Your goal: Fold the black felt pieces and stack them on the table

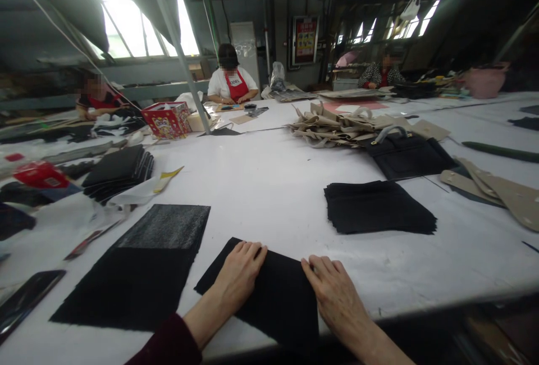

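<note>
A black fabric piece (278,297) lies at a slant on the near part of the table, reaching toward its front edge. My left hand (241,272) rests across this piece, fingers together and bent at its far edge. At the right-hand corner, my right hand (330,286) grips the edge with curled fingers; the thumb is largely hidden. To the left is a stack of black fabric panels (126,286), with a greyish speckled strip (164,226) at its far end. A second pile of black fabric pieces (379,208) with uneven edges sits beyond my right hand.
On the white table (252,185) are a heap of beige bag parts (337,126), a black bag (410,157), beige strips (501,191) and folded black pieces (120,171). A phone (27,303) lies at left. A pole (177,45) rises near a red box (166,119). Several people sit beyond.
</note>
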Demonstrator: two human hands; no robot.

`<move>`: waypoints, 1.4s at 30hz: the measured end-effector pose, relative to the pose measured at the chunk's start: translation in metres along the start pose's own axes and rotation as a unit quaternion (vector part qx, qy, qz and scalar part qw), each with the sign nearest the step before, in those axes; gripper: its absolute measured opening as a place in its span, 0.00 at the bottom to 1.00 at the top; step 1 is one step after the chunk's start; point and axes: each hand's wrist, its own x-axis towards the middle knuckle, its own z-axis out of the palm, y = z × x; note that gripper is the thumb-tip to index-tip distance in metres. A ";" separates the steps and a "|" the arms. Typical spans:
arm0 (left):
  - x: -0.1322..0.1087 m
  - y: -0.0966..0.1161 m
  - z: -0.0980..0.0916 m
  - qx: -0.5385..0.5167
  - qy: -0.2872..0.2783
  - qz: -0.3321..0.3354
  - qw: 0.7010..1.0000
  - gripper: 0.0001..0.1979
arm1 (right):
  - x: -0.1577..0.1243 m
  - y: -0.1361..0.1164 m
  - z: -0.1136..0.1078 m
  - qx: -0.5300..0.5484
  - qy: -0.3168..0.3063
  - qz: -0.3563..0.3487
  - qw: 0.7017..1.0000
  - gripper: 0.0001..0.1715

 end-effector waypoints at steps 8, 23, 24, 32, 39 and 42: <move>0.010 -0.018 -0.013 -0.083 -0.020 -0.046 0.995 0.07 | 0.013 0.003 -0.018 0.189 -0.010 0.110 0.976 0.19; 0.116 0.060 -0.035 -0.386 -0.015 0.007 0.923 0.11 | -0.006 0.158 -0.101 0.362 -0.082 0.250 0.894 0.19; 0.138 0.073 -0.039 -0.387 0.003 0.003 0.922 0.11 | -0.001 0.181 -0.112 0.316 -0.067 0.239 0.916 0.18; 0.283 0.123 -0.025 -0.270 0.198 0.004 0.942 0.06 | 0.049 0.307 -0.111 -0.027 -0.026 0.232 0.972 0.14; 0.314 0.115 0.002 -0.254 0.174 -0.023 0.951 0.03 | 0.057 0.313 -0.064 -0.079 0.049 0.217 0.972 0.18; 0.315 0.115 0.010 -0.255 0.172 -0.042 0.951 0.03 | 0.061 0.304 -0.046 -0.082 0.083 0.186 0.976 0.20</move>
